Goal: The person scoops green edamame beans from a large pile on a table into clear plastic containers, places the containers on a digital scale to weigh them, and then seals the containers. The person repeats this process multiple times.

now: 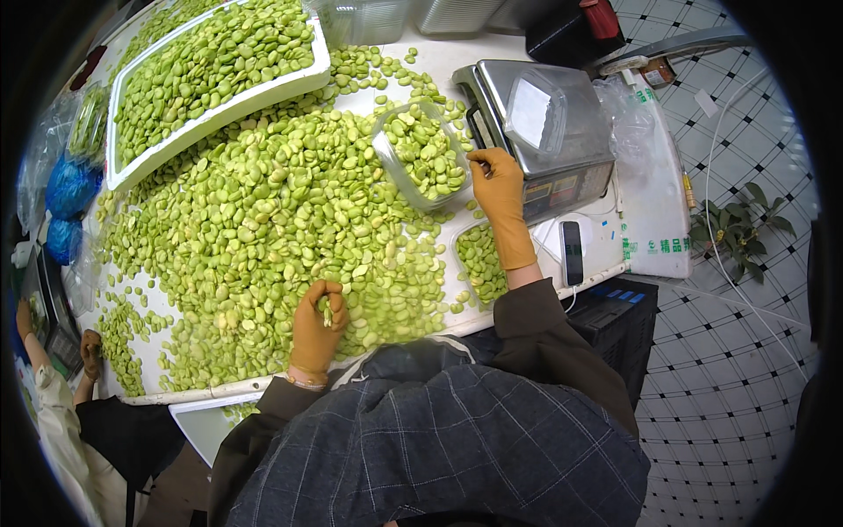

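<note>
My left hand (319, 327), in an orange-brown glove, is curled round a few shelled broad beans at the near edge of a wide bean heap (263, 217). My right hand (495, 191), gloved alike, has its fingers bent beside the right rim of a clear plastic tub (400, 172) filled with beans; whether they grip anything is hard to tell. Below my right wrist, a second clear container of beans (484, 263) lies on the white table. An empty clear container (537, 109) rests on the metal weighing scale to the right.
A white foam box (230, 109) heaped with beans stands at the back left. Stacked clear containers (375, 23) are at the back. A smartphone (571, 253) with a cable lies near the right edge. At the far left a co-worker's gloved hand (91, 352) is by the table.
</note>
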The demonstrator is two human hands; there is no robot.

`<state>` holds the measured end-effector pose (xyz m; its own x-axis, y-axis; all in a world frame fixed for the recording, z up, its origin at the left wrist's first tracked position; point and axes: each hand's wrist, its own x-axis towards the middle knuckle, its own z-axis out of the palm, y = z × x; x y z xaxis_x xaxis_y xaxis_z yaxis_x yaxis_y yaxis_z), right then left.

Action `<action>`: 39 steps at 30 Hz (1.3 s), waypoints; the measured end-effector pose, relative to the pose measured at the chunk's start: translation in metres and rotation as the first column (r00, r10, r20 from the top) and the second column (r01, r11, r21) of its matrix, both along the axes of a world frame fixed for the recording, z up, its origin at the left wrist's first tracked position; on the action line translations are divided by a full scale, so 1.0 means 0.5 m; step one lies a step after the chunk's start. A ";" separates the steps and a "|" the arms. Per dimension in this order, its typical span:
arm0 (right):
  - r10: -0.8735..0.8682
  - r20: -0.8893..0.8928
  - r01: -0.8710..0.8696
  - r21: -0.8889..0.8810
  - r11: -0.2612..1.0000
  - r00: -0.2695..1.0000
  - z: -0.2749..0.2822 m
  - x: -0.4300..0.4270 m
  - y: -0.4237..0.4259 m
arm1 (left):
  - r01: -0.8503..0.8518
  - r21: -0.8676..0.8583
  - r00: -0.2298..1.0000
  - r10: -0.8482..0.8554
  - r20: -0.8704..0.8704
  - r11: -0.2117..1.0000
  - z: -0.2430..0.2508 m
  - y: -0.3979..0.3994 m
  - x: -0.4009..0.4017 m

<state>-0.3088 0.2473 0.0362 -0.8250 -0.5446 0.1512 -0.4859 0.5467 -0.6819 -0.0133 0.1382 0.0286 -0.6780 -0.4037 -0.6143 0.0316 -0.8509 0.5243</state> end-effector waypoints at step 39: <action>0.249 -0.205 -0.228 0.123 0.966 0.946 -0.009 0.014 -0.049 | 0.066 -0.095 0.998 -0.067 -0.006 0.993 -0.015 0.002 -0.004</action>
